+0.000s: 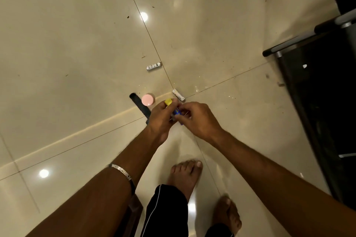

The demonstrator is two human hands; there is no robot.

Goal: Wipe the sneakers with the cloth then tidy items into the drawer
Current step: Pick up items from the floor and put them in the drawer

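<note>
My left hand [162, 119] grips a small yellow-capped item [168, 102] low over the tiled floor. Close beside it, my right hand [198, 117] pinches a small blue item [177, 112] between the two hands. On the floor just beyond lie a pink-lidded jar [148, 99], a long black stick-shaped object [139, 104] partly hidden by my left hand, a small white tube [178, 94] and, farther off, a white patterned tube [153, 66]. No sneakers, cloth or drawer are in view.
A dark cabinet with glass front and metal bar handles [300, 41] stands along the right side. My bare feet [185, 175] stand on the glossy beige floor [77, 63] below my hands. Small specks of dirt dot the tiles.
</note>
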